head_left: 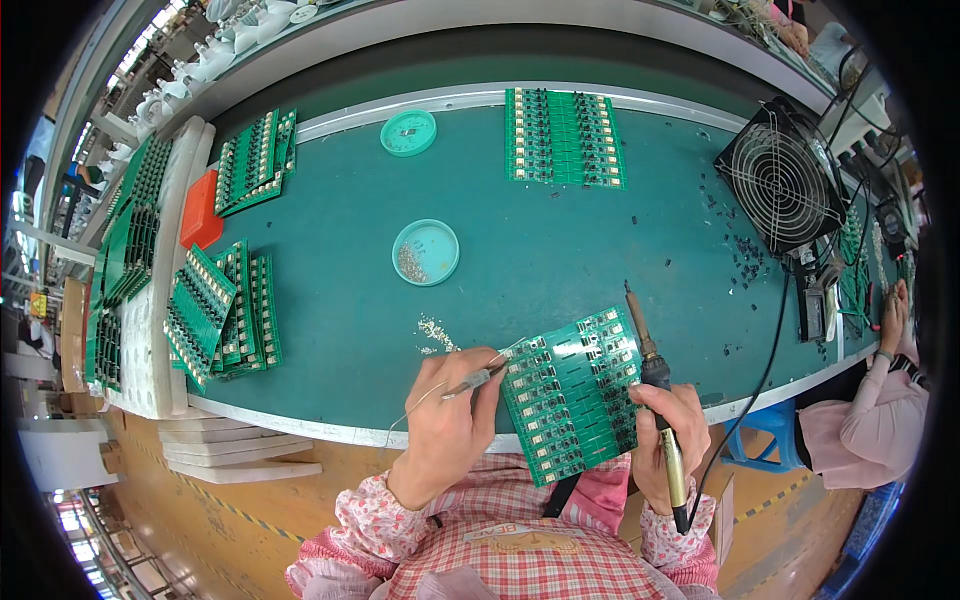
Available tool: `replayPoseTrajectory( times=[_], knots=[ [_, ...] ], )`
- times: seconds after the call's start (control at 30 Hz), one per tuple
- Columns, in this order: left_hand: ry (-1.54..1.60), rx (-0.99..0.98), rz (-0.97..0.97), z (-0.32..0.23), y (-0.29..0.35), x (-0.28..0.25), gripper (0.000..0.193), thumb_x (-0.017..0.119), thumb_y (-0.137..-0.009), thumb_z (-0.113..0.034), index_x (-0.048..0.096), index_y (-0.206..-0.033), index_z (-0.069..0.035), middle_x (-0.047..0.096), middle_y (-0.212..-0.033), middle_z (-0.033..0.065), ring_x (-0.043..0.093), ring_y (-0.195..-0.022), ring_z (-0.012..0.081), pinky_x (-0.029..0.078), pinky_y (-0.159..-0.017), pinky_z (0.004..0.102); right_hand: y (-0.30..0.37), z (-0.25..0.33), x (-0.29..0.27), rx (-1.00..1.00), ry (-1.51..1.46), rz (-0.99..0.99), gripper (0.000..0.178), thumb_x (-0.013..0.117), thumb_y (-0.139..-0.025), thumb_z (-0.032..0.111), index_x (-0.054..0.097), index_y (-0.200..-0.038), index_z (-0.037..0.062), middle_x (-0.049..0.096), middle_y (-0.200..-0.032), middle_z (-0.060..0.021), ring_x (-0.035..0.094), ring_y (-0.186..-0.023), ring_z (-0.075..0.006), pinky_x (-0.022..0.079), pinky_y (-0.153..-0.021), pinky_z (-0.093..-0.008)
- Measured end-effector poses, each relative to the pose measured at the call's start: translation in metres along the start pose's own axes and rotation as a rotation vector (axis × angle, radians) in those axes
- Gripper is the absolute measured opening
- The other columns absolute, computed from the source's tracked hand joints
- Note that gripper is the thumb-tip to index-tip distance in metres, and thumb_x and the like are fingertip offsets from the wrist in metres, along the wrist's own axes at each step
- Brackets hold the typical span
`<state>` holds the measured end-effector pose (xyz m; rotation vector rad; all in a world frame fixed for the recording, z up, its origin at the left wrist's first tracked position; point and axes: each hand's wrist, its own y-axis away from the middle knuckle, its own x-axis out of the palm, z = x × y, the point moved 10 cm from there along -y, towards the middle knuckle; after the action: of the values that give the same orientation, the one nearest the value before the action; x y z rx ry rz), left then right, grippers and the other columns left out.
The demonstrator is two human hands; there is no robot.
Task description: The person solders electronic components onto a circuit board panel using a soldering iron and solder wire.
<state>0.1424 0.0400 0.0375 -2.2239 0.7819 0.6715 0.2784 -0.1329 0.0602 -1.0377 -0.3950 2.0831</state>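
Note:
My left hand [445,415] is closed around a pair of tweezers [474,381], whose tips point at the upper left corner of a green circuit board [572,400]. A thin wire [408,412] trails from the same hand. My right hand [672,440] grips a soldering iron [656,372], its tip pointing up and away past the board's upper right corner. That hand's fingers also touch the board's right edge. The board lies tilted over the table's near edge, with rows of small white and black parts along both sides. The fingertips under the board are hidden.
Two round turquoise dishes [452,272] hold small parts, with loose parts [436,333] nearby. Another board panel [565,140] lies at the back. Board stacks [225,310] and a red box [202,208] stand left. Right are a black fan [782,180], scattered black bits and another person's hand [893,312].

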Motion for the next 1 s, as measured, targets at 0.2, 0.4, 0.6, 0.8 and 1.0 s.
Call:
replayPoseTrajectory(
  times=[0.2,0.4,0.6,0.8,1.0],
  knots=[
    [-0.022,0.006,-0.003,-0.001,0.001,0.000,0.022,0.070,-0.082,0.006,0.064,-0.102,-0.002,0.070,-0.099,0.0108,0.065,-0.084,0.0299,0.051,-0.074,0.0369,-0.008,0.013,0.001,-0.034,-0.140,-0.040,0.029,0.073,-0.080,-0.003,0.064,-0.107,0.0020,0.068,-0.078,-0.0095,0.063,-0.063,-0.0242,0.050,-0.060,-0.0327],
    [-0.021,0.005,-0.021,-0.002,0.002,0.000,0.023,0.070,-0.082,0.005,0.064,-0.103,-0.002,0.070,-0.099,0.0107,0.065,-0.084,0.0299,0.051,-0.074,0.0369,-0.009,0.009,0.013,0.086,-0.470,-0.079,0.016,0.067,-0.093,0.012,0.061,-0.101,0.0009,0.069,-0.067,-0.0074,0.067,-0.060,-0.0177,0.052,-0.055,-0.0282],
    [-0.029,-0.003,-0.029,-0.001,0.002,0.000,0.024,0.070,-0.081,0.005,0.063,-0.103,-0.002,0.070,-0.099,0.0105,0.065,-0.084,0.0295,0.050,-0.074,0.0368,-0.009,0.004,0.021,0.134,-0.572,-0.095,0.018,0.066,-0.094,0.015,0.058,-0.102,0.0011,0.069,-0.066,-0.0083,0.067,-0.061,-0.0160,0.053,-0.056,-0.0280],
    [-0.025,0.003,-0.032,-0.001,0.002,0.000,0.025,0.070,-0.081,0.006,0.063,-0.103,-0.002,0.070,-0.099,0.0105,0.065,-0.083,0.0296,0.050,-0.074,0.0366,-0.010,0.007,0.021,0.083,-0.570,-0.079,0.016,0.066,-0.093,0.013,0.059,-0.102,0.0017,0.071,-0.069,-0.0081,0.065,-0.059,-0.0153,0.052,-0.056,-0.0280],
    [-0.029,0.004,-0.029,-0.001,0.002,0.000,0.025,0.070,-0.081,0.006,0.063,-0.103,-0.002,0.070,-0.099,0.0109,0.065,-0.083,0.0301,0.049,-0.074,0.0370,-0.012,0.009,0.020,0.060,-0.570,-0.061,0.015,0.067,-0.092,0.011,0.059,-0.102,0.0017,0.071,-0.069,-0.0083,0.064,-0.058,-0.0156,0.052,-0.055,-0.0284]
  ],
)
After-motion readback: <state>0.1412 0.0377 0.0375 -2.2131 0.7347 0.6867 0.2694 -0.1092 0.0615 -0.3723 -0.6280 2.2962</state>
